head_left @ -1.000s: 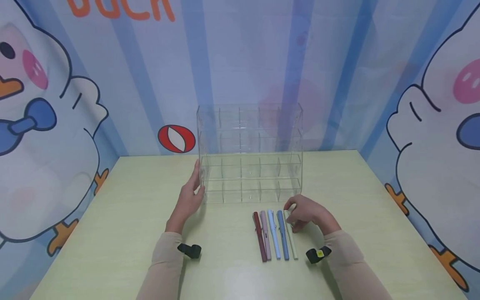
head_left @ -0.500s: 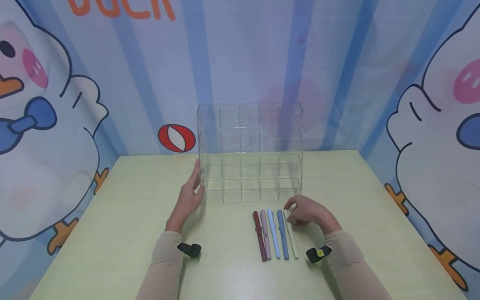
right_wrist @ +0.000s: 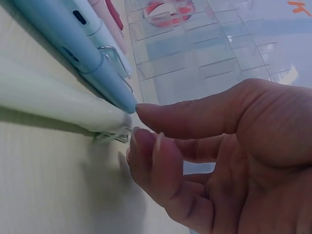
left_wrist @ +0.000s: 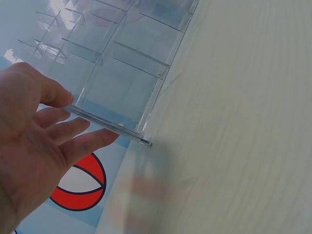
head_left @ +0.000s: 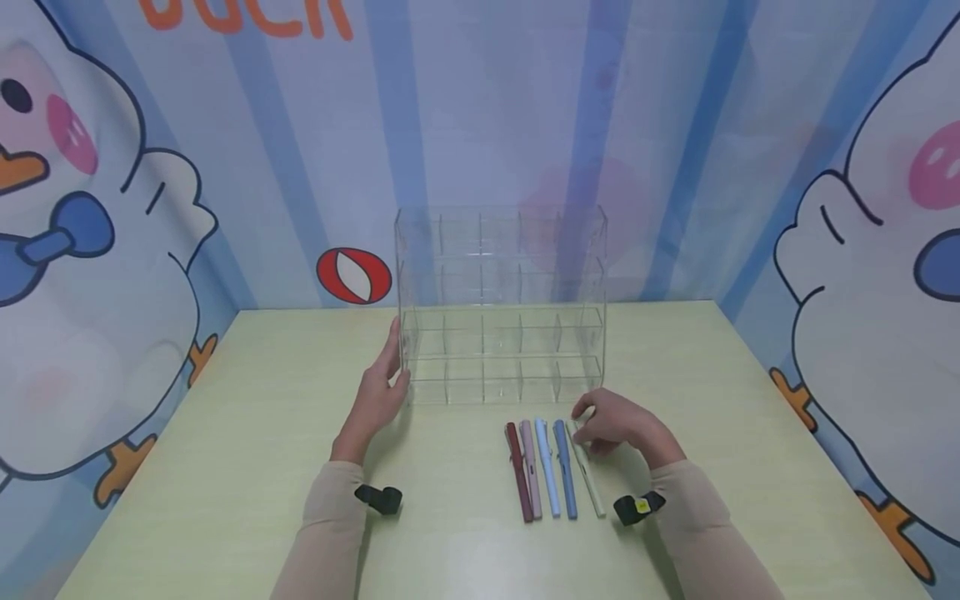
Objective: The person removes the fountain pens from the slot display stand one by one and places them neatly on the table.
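Left hand (head_left: 372, 392), fingers straight, braces the left wall of the clear acrylic organizer (head_left: 501, 307) at frame centre, while right hand (head_left: 617, 425) pinches the cream pen (head_left: 587, 471), rightmost of five lower centre; best lifted level, clear of the blue pen (head_left: 564, 468).

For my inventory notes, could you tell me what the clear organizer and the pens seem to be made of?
The organizer looks like clear acrylic: glossy, see-through walls and dividers with bright edges. The pens look like matte plastic, evenly coloured without glare; the clip on the one the right hand touches seems shiny metal.
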`<state>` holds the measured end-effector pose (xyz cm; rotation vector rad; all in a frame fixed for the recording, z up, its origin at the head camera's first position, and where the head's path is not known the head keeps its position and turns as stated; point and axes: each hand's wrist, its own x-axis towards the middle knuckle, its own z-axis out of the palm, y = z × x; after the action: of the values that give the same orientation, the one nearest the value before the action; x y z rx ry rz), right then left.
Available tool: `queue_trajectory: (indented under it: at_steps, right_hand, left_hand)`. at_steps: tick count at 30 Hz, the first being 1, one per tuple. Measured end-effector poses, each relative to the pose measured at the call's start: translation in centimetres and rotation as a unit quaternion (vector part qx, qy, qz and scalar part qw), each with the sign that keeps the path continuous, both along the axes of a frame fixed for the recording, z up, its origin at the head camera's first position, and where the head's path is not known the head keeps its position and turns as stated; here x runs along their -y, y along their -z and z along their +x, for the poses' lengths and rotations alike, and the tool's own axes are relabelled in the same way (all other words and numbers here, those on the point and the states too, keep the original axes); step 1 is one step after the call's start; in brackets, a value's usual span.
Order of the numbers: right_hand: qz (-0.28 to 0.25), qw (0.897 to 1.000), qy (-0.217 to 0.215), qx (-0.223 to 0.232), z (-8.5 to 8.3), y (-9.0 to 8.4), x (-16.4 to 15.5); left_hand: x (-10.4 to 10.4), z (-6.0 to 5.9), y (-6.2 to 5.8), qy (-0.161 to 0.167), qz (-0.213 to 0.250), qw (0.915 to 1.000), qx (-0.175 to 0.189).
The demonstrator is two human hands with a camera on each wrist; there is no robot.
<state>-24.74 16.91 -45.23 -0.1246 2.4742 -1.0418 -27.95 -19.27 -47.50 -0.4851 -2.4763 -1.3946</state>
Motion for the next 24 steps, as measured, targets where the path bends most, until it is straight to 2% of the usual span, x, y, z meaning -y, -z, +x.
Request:
queue_trajectory:
  at_steps: [4,8,13,18,20,24]
  right_hand:
    - [-0.003,1.000,0.001,-0.002,-0.1,-0.3,-0.3]
    - [-0.018,1.000,0.003,-0.006,-0.2,-0.7,-0.6]
    - [-0.041,0.999,0.000,-0.033,-0.1,-1.0,-0.9]
    - [-0.063,0.992,-0.024,-0.109,0.0,-1.2,-1.3]
    - [-0.057,0.986,-0.038,-0.151,-0.1,-1.3,-1.3]
    - [-0.039,0.976,-0.050,-0.211,0.0,-1.4,-1.2]
  left_hand:
    - [0.0,0.0,0.1,-0.007,-0.004,1.0000,0.002]
    - [0.1,0.1,0.2,-0.019,-0.007,0.9995,0.023]
    - [0.4,0.2,0.0,-0.020,-0.005,0.9993,0.032]
    - [0.5,0.6,-1.1,-0.027,0.002,0.9992,0.028]
    - [0.4,0.8,-1.5,-0.030,0.008,0.9989,0.034]
    - [0.1,1.2,-2.0,-0.041,-0.012,0.9985,0.033]
